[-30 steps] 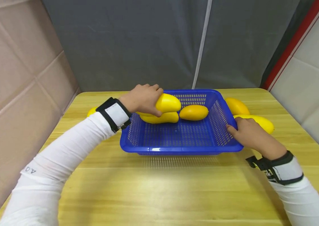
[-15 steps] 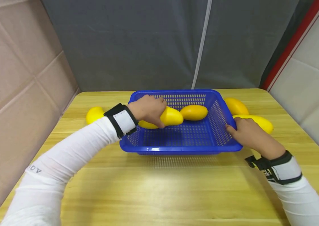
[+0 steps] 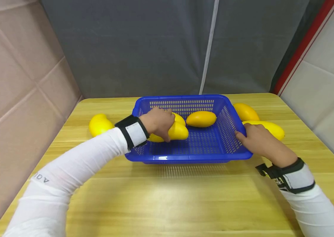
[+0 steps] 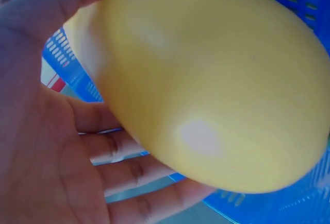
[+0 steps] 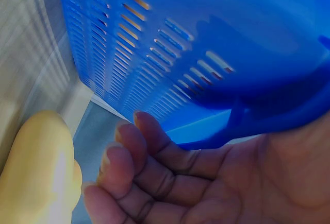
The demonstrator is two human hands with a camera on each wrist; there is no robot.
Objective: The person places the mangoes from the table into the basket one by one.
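Note:
My left hand reaches into a blue plastic basket and holds a yellow mango low at its left side. In the left wrist view the mango fills much of the picture, with the thumb over one side and fingers along the other. Just behind it lies a second mango, partly covered by the hand. A third, more orange mango rests toward the back of the basket. The right hand grips the basket's right rim; its fingers curl under the edge outside.
On the wooden table, one mango lies left of the basket. To the right are an orange mango and a long yellow one, partly behind the right hand. A grey curtain hangs behind the table.
The left hand has lowered its mango into the basket and drawn it nearer the front, in front of the other yellow mango. The right hand stays on the rim.

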